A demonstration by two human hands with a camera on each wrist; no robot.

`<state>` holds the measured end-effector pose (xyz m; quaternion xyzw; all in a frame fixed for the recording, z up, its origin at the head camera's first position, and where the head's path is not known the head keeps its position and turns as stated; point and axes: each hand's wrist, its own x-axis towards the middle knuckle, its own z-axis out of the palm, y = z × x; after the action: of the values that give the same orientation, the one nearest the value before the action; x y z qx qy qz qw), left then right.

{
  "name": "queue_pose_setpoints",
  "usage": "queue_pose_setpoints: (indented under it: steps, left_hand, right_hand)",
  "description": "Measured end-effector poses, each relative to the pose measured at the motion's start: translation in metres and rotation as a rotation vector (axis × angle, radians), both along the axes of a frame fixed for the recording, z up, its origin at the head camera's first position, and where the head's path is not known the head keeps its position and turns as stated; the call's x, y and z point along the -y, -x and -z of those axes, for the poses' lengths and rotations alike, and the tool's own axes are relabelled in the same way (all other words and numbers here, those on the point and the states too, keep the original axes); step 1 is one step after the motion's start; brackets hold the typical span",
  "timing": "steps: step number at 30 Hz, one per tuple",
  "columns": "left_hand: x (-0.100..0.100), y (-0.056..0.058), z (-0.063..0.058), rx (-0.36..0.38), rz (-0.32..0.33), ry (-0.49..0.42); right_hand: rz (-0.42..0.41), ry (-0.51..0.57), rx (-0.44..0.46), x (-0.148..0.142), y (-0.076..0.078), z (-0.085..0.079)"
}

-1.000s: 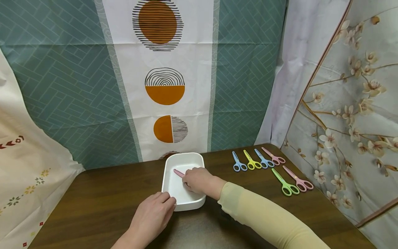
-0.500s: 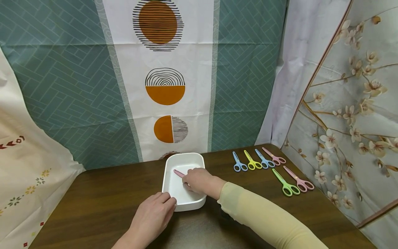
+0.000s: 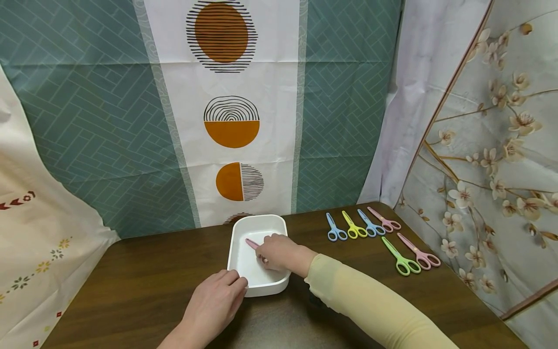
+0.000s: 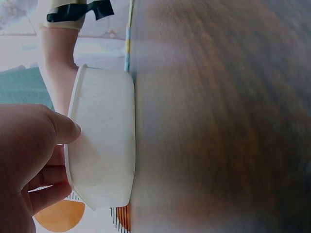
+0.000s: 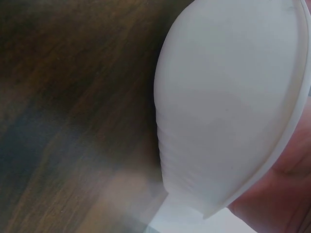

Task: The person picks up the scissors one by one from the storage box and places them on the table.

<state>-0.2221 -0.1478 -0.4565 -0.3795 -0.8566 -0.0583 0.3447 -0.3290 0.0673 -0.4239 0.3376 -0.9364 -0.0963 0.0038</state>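
Note:
A shallow white tray (image 3: 267, 290) sits on the wooden table, with both hands at it. My left hand (image 3: 214, 301) holds its near left corner; in the left wrist view the thumb (image 4: 68, 130) presses the outer wall while the other fingers go over the rim. Inside the tray, my right hand (image 3: 279, 253) grips a pair of pink scissors (image 3: 251, 244). Their covered blade points to the far left, and the handles are hidden under the hand. In the right wrist view the tray wall (image 5: 228, 97) covers most of the right hand.
On the right of the table, blue scissors (image 3: 334, 228), yellow scissors (image 3: 353, 225), more blue scissors (image 3: 371, 224) and pink scissors (image 3: 384, 220) lie in a row. Nearer lie green scissors (image 3: 400, 258) and pink scissors (image 3: 419, 252). Patterned cloth (image 3: 348, 121) hangs behind.
The pink scissors' tip has shifted very slightly to the right and nearer in the tray. Both hands have kept nearly the same place and hold.

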Motion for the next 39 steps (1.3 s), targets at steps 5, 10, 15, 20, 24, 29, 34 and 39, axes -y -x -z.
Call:
queue_pose_setpoints:
  steps: [5,10,15,20,24,29,34,39]
  left_hand:
    - [-0.0001,-0.0002,0.0004,0.006,0.000,0.001]
    - [-0.0002,-0.0002,0.0003,0.009,-0.002,0.003]
    - [0.0001,-0.0002,0.0003,0.005,0.002,0.001]
    - [0.0001,-0.0002,0.0009,0.006,0.003,-0.001]
    - [0.0001,-0.0003,0.0009,0.007,0.001,-0.002]
    - [0.0002,-0.0007,0.0010,0.004,-0.005,-0.001]
    - [0.0005,-0.0014,0.0006,0.025,-0.009,0.000]
    - [0.0007,0.0000,0.0008,0.002,-0.009,0.000]
  right_hand:
    - [0.005,0.004,-0.007,0.0001,0.0002,0.0003]
    - [-0.006,0.019,-0.031,0.0013,-0.0002,0.0019]
    - [-0.012,0.024,-0.037,0.0029,-0.0002,0.0038]
    - [-0.001,0.020,-0.027,0.0035,-0.0019,0.0021]
    - [0.002,0.039,-0.020,0.0032,-0.0014,0.0030]
    - [-0.004,0.065,-0.028,0.0028,-0.0031,0.0026]
    - [-0.010,0.069,-0.044,0.0022,-0.0055,0.0024]
    - [-0.007,0.093,-0.066,0.0016,-0.0060,0.0006]
